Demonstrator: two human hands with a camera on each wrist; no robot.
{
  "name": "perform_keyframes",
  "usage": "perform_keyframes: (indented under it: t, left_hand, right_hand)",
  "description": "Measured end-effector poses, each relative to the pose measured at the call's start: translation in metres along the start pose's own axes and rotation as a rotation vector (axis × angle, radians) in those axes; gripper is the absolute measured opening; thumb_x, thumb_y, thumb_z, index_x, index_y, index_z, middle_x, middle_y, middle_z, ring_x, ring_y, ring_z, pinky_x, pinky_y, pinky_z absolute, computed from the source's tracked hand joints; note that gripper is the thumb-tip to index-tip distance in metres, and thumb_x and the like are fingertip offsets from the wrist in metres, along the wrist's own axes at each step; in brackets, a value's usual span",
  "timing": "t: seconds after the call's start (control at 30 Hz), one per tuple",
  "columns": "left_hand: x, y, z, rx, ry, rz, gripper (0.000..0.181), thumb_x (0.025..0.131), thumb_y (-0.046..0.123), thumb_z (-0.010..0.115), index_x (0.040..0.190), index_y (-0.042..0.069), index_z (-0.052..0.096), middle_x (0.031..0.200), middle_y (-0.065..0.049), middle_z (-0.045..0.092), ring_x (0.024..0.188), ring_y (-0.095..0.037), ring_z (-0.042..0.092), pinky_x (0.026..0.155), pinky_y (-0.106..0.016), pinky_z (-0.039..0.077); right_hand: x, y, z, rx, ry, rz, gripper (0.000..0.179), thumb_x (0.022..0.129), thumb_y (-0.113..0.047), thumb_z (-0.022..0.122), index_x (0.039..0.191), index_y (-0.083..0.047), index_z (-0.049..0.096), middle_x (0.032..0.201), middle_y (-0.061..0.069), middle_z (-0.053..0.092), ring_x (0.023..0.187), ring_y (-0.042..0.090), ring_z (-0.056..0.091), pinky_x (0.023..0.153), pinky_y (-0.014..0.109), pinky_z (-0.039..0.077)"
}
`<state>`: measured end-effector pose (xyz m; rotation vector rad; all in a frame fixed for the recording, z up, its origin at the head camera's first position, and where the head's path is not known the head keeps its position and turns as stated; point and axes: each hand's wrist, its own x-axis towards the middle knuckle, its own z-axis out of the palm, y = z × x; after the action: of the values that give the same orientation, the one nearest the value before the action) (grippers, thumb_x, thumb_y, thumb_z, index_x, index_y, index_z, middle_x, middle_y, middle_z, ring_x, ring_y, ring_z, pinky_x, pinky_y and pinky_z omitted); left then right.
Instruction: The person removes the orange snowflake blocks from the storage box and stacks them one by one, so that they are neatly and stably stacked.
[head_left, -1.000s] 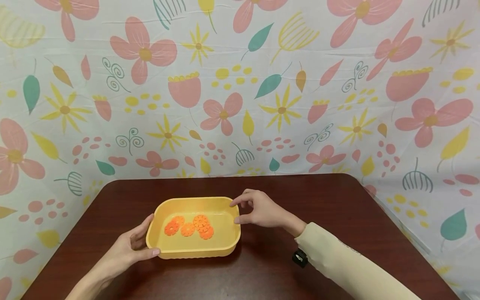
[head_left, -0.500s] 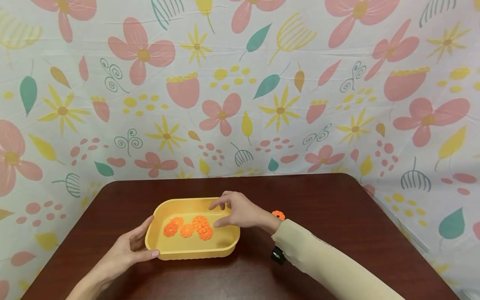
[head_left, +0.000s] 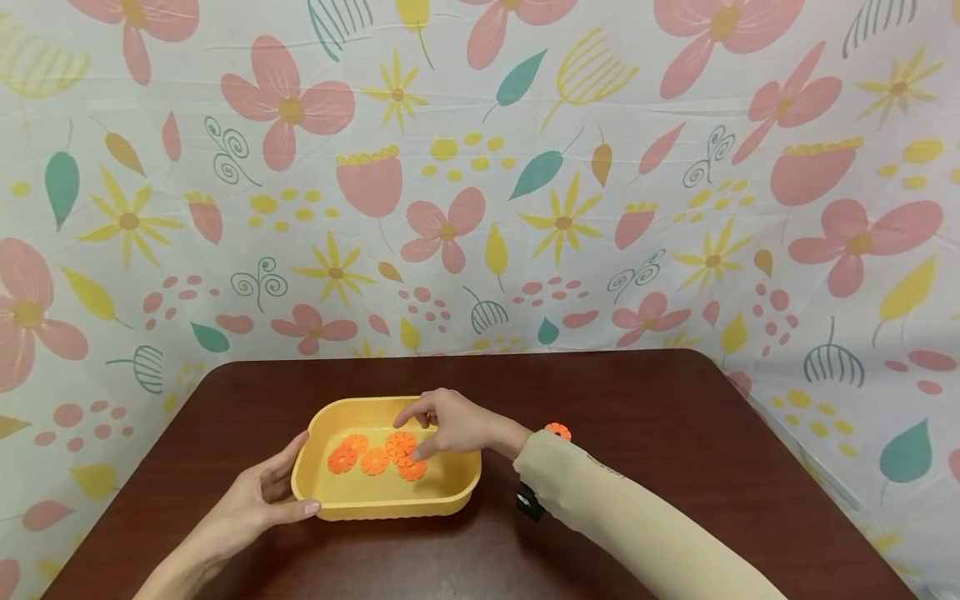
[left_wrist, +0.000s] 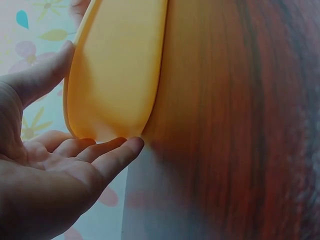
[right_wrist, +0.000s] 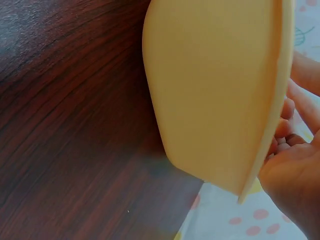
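Observation:
A shallow yellow plastic bin stands on the table, with several orange notched discs lying flat on its floor. My left hand holds its left end, thumb at the near corner and fingers along the side; the left wrist view shows the fingertips against the bin's wall. Over the bin's right half reaches my right hand, thumb and forefinger apart above the right-hand group of discs. Nothing shows between them. In the right wrist view the bin's wall hides the fingertips of that hand.
One more orange disc lies on the dark wooden table, partly behind the right sleeve. Below that sleeve hangs a small black device. A flower-print cloth covers the back and sides.
My right hand has moved left from the bin's right rim to over the discs inside. An orange disc on the table at right has come into view. The left hand stays put.

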<state>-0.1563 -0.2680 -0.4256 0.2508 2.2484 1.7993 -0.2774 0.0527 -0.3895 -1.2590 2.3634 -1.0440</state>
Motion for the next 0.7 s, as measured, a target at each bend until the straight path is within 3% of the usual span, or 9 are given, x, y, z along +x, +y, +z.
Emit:
perform_keyframes:
  t: [0.2,0.33,0.5,0.7]
  left_hand:
    - [-0.001,-0.001,-0.001,0.007,0.006,0.012,0.101,0.094,0.011,0.081,0.169,0.004,0.014,0.171,-0.022,0.017,0.148,-0.048,0.035,0.096,-0.027,0.051]
    - [0.0,-0.001,-0.001,0.009,0.007,0.014,0.102,0.093,0.011,0.082,0.169,0.004,0.014,0.171,-0.023,0.018,0.148,-0.049,0.034,0.095,-0.027,0.051]
    - [0.0,-0.001,-0.001,0.006,0.005,0.01,0.102,0.093,0.011,0.081,0.169,0.004,0.014,0.171,-0.024,0.017,0.147,-0.049,0.037,0.095,-0.028,0.052]
    - [-0.001,0.0,-0.001,0.004,0.002,0.009,0.102,0.093,0.011,0.081,0.169,0.004,0.013,0.171,-0.024,0.016,0.147,-0.048,0.038,0.095,-0.028,0.052]
  right_hand:
    - [0.009,0.003,0.006,0.018,-0.029,0.004,0.043,0.084,-0.003,0.088,0.125,-0.001,0.075,0.09,0.03,0.055,0.074,0.011,0.041,0.07,0.025,0.033]
    - [0.014,0.004,0.009,0.012,-0.037,0.028,0.044,0.084,-0.005,0.089,0.126,-0.002,0.075,0.092,0.032,0.054,0.073,0.009,0.04,0.07,0.024,0.033]
    - [0.019,0.007,0.015,-0.012,-0.03,0.087,0.045,0.082,-0.006,0.091,0.124,-0.003,0.076,0.09,0.025,0.055,0.072,0.008,0.042,0.07,0.023,0.035]
    - [0.026,0.007,0.024,-0.033,-0.037,0.066,0.046,0.08,-0.003,0.092,0.123,0.0,0.076,0.086,0.02,0.058,0.072,0.008,0.044,0.07,0.021,0.038]
